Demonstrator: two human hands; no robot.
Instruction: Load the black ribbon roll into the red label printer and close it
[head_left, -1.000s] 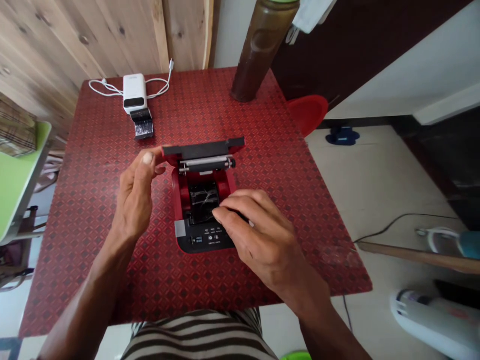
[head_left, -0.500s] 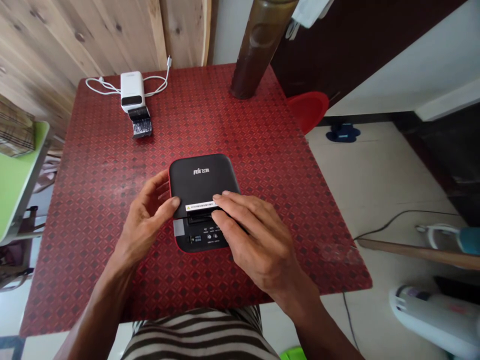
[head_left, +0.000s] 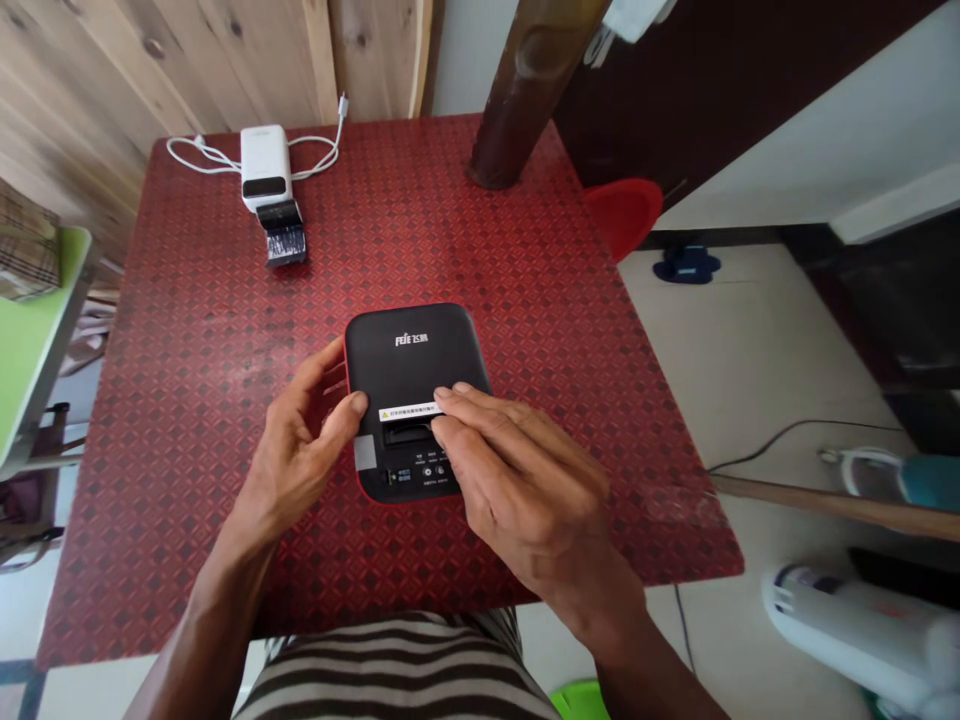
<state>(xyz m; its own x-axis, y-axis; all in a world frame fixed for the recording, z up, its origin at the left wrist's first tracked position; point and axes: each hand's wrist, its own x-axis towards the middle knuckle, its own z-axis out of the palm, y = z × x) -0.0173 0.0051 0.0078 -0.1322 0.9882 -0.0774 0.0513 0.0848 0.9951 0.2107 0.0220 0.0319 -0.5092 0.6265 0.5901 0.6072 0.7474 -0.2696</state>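
Note:
A small black receipt printer (head_left: 420, 365) with a red rim and white lettering lies flat on the red patterned table (head_left: 525, 260). Its lid looks level with the front panel, which has a dark paper slot and small buttons. My left hand (head_left: 304, 445) grips the printer's left side, thumb on the top edge and fingers along the side wall. Bunched together, the fingers of my right hand (head_left: 525, 480) press at the lid's front edge, over the right end of the white warning label (head_left: 405, 411) and the slot. That hand hides the printer's front right corner.
At the back left stands a white device (head_left: 265, 165) with a white cable and a dark strip hanging from its front. A tall brown cylinder (head_left: 521, 110) rises at the back right. A red stool (head_left: 626, 215) sits beyond the table's right edge.
The printer's lid has gone down from slightly raised to level with the front panel. Both hands keep their places on the printer; the view has shifted slightly.

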